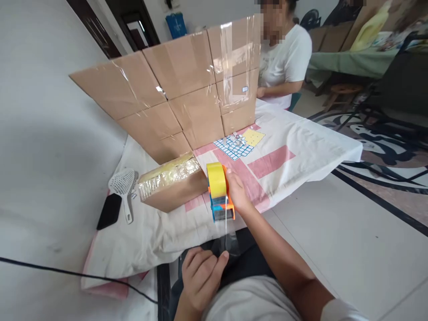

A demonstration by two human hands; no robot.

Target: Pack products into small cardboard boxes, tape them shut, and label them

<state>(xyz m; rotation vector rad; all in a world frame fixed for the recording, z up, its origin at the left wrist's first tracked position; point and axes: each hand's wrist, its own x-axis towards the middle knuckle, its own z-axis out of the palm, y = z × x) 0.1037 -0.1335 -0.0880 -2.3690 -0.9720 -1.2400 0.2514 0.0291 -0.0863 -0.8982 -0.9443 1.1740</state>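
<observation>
My right hand [236,191] is closed round an orange and blue tape dispenser [221,207] that carries a yellow-looking roll of tape [216,179]. From the dispenser a strip of clear tape [227,236] runs down towards me. Its lower end meets the thumb and fingers of my left hand [203,274], which is closed above my lap. Just left of the dispenser lies a closed cardboard box [175,189], its top covered with shiny tape. Behind it stands a tall panel of joined cardboard boxes [197,100] with clear tape across the seams.
A cloth-covered table [160,245] holds a white slotted scoop [122,183], a black flat object [109,211] and patterned sheets [234,146] with small pieces. A person in a white shirt [287,58] sits beyond the panel. A black cable [76,278] crosses at left.
</observation>
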